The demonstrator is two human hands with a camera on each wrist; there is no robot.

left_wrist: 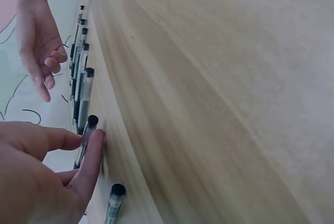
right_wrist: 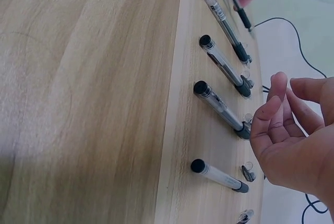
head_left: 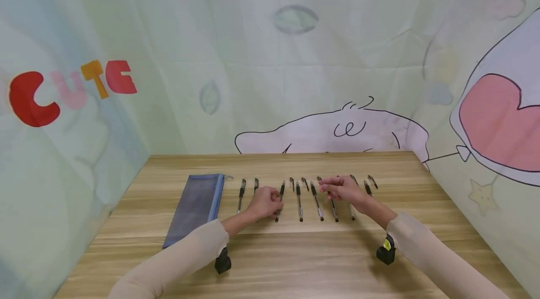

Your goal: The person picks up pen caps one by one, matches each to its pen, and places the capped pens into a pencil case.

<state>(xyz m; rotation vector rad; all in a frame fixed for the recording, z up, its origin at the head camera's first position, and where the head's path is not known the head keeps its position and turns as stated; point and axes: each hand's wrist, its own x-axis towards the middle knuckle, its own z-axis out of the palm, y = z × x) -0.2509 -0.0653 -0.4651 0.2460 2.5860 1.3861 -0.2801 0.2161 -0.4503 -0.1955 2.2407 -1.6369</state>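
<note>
I'm watching the left hand [head_left: 265,203] pinching a pen [head_left: 282,190] just below centre frame — right hand [head_left: 345,191] is hovering by the other pens [head_left: 299,201], right of centre, loosely curled and empty.

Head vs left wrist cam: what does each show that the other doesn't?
Only head: the blue mesh pouch, the CUTE lettering and the left sleeve.
Only left wrist: the palm side of the right hand.
Both: the left hand pinching a pen, the right hand holding nothing, other pens, the wooden table.
</note>
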